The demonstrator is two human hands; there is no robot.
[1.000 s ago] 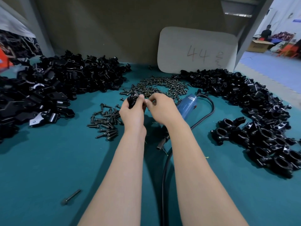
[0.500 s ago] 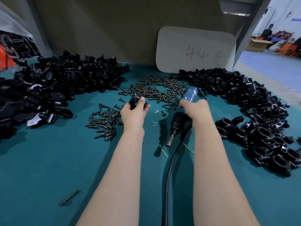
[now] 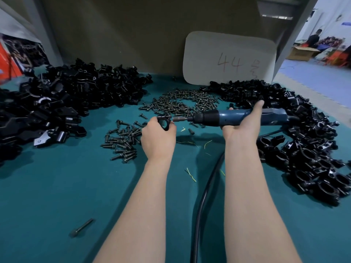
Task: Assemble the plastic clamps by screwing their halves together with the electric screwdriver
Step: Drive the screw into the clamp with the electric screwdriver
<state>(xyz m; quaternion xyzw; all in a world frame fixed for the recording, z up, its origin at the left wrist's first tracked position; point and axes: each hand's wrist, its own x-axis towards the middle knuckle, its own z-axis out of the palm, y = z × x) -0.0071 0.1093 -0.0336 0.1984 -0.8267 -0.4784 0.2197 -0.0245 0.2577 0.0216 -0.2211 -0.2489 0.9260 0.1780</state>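
With the left hand [image 3: 158, 138] pinching the black clamp [image 3: 164, 122] just above the table [image 3: 57, 186] and the right hand [image 3: 241, 130] curling its fingers [image 3: 257, 107] round the blue electric screwdriver [image 3: 218, 118], whose bit [image 3: 178, 119] meets the clamp, hold the tool in line and press steadily.

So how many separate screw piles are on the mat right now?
2. A wide pile at the back centre, below the white card; a smaller pile just left of the left hand. A few strays lie between; the hands may hide more.
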